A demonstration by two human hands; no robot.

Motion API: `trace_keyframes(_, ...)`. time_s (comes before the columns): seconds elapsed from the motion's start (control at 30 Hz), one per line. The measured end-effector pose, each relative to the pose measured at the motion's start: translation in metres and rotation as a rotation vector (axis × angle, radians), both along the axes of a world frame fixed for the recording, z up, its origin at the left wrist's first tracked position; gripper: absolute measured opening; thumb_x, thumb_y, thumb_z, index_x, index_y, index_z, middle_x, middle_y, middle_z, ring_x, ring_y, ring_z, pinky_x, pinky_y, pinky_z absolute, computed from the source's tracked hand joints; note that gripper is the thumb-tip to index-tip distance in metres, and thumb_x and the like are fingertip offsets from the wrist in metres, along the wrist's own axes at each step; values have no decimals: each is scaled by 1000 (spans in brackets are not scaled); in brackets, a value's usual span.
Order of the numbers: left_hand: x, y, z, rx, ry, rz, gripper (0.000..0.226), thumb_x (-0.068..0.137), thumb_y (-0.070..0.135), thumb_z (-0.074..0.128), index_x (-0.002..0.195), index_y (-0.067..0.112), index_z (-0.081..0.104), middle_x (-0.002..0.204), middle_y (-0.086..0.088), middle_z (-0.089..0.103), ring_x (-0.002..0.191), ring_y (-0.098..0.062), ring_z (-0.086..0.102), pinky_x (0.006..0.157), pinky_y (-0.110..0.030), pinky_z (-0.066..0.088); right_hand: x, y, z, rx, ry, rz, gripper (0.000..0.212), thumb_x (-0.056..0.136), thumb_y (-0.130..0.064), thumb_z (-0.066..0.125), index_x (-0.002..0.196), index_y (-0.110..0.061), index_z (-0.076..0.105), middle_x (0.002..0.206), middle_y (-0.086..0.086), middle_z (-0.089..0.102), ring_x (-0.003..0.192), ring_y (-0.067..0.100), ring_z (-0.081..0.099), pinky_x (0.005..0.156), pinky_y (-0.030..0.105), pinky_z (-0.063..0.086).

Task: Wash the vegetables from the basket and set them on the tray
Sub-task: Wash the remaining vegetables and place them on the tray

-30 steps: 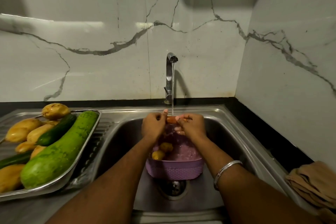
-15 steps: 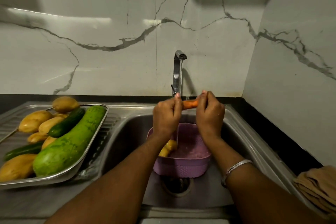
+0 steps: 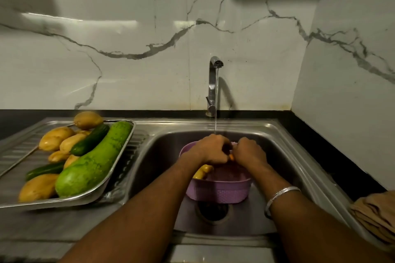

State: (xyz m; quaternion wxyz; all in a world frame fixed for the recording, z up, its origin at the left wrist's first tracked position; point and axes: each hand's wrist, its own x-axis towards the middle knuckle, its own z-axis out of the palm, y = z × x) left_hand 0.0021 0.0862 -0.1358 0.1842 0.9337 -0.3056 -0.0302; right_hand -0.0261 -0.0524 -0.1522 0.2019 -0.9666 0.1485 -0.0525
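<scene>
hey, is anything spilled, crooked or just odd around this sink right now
Nothing looks spilled or broken. The tray sits askew on the ribbed drainboard, its near corner jutting toward the sink. One potato perches on the tray's far rim. Both hands, left hand and right hand, hold a carrot over the basket.

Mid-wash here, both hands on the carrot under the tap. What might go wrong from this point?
1. Only a sliver of the carrot shows between the left hand and right hand; wet, it may slip into the basket or the sink.
2. The tray is crowded by the gourd and potatoes, so a carrot set near the rim might roll off.
</scene>
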Motion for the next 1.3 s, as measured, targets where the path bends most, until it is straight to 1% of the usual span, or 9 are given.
trace_keyframes(0.1, -7, 7, 12, 66, -37, 14, 44, 78, 32, 82, 117, 14, 71, 107, -6, 75, 98, -22, 69, 89, -37, 56, 12, -9, -6, 141, -17, 66, 37, 98, -40, 59, 103, -7, 75, 108, 18, 73, 101, 35, 69, 82, 37, 54)
trace_keyframes(0.27, -25, 37, 36, -41, -202, 157, 25, 88, 38, 70, 98, 15, 74, 90, -7, 74, 83, -26, 70, 77, -38, 59, 19, 8, -7, 624, -229, 239, 50, 106, -41, 49, 78, -7, 73, 48, 5, 60, 37, 16, 52, 42, 22, 40)
trace_keyframes(0.43, -36, 129, 92, -225, -162, 375, 32, 85, 30, 78, 116, 23, 70, 94, 3, 75, 70, -9, 72, 67, -31, 63, 19, 0, -16, 463, -164, 292, 34, 103, -27, 59, 77, -8, 71, 56, 9, 68, 44, 24, 62, 50, 28, 47)
trace_keyframes(0.53, -39, 207, 126, -245, -238, 552, 35, 82, 28, 80, 115, 22, 70, 90, 7, 74, 68, -1, 69, 56, -14, 53, 21, -4, -23, 383, -70, 288, 29, 98, -16, 66, 72, -5, 69, 58, 9, 70, 48, 26, 66, 51, 31, 51)
trace_keyframes(0.67, -34, 292, 136, -192, -211, 807, 39, 75, 28, 85, 110, 14, 74, 98, -6, 75, 85, -20, 73, 81, -41, 62, 27, 1, -29, 429, -8, 308, 28, 99, -15, 64, 74, -2, 67, 61, 13, 71, 50, 30, 65, 49, 33, 49)
trace_keyframes(0.8, -33, 318, 117, -123, -229, 813, 38, 80, 41, 81, 106, 14, 77, 95, -5, 76, 81, -20, 73, 81, -42, 61, 27, 2, -32, 437, 33, 334, 25, 100, -14, 62, 83, 2, 68, 63, 15, 70, 48, 28, 64, 48, 32, 49)
trace_keyframes(1.0, -36, 281, 118, -126, -549, 764, 27, 90, 50, 67, 104, 29, 75, 93, 13, 73, 87, -8, 65, 65, -26, 42, 29, -3, -36, 466, 44, 321, 20, 100, -10, 62, 85, 2, 67, 62, 16, 69, 49, 28, 64, 45, 30, 48)
trace_keyframes(1.1, -36, 232, 117, -145, -515, 609, 25, 89, 49, 67, 100, 29, 77, 90, 13, 74, 82, -6, 65, 61, -23, 41, 30, -2, -36, 470, 54, 319, 22, 100, -11, 61, 83, 2, 67, 64, 18, 69, 50, 30, 65, 47, 32, 49)
trace_keyframes(1.3, -14, 117, 76, -95, -259, 365, 23, 84, 45, 75, 100, 28, 77, 93, 9, 74, 87, -11, 68, 81, -33, 58, 24, 4, -30, 462, 94, 337, 25, 100, -14, 61, 84, 4, 67, 71, 24, 72, 58, 38, 70, 51, 41, 57)
